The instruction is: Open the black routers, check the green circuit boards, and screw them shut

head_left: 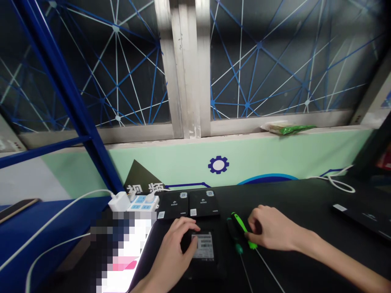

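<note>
The person's left hand (175, 250) lay over the left side of a black device (218, 246), its grip spread, thumb and forefinger parted beside the printed label (203, 247). That device sat on the dark table (293, 199), just in front of two flat black boxes, the left box (174, 206) and the right box (204, 204), side by side. The right hand (265, 230) was curled at the lower end of a bright green screwdriver (240, 223), fingertips against or just above its handle; I could not tell whether its grip was closed on it. Just left of that tool lay a dark green screwdriver (234, 236), both shafts pointing toward the person. Beyond the left hand I saw a lit screen (134, 244), partly blurred out, and a white power strip (141, 202) with plugs in it. Another black box (363, 219) lay well off to the right.
</note>
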A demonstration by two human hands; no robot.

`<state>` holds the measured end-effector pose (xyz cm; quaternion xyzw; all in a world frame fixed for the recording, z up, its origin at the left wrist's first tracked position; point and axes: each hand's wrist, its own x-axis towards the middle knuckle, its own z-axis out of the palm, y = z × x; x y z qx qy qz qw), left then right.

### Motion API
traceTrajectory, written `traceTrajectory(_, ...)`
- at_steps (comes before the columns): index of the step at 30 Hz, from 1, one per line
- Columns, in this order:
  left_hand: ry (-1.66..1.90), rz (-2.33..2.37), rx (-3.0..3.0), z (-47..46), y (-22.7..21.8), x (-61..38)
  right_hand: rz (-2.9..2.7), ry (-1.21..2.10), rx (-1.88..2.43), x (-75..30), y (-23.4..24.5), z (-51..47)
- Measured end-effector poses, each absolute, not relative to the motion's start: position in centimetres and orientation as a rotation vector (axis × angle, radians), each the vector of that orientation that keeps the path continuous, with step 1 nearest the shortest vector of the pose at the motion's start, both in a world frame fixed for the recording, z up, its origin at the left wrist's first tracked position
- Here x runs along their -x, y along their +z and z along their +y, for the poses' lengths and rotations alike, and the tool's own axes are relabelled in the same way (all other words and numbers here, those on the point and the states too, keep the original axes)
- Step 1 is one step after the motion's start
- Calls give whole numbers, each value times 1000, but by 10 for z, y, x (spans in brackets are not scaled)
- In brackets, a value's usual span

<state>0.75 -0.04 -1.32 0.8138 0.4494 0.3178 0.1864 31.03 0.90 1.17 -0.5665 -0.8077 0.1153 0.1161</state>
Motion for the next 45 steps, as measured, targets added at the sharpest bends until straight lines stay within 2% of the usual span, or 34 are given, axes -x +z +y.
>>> traceTrajectory(11,769,1319,-2446,-3,-9,-11,-2043,861,1607,-306,-8,14)
traceTrajectory(22,737,1301,-2504,1,-10,-11,-1342,1168,922,-288,-30,24)
traceTrajectory(32,722,1253,-2523,0,-17,-5,-1285,954,706,-241,-23,27)
traceTrajectory(45,687,1208,-2521,-4,-16,-11,-1644,859,781,-247,-6,33)
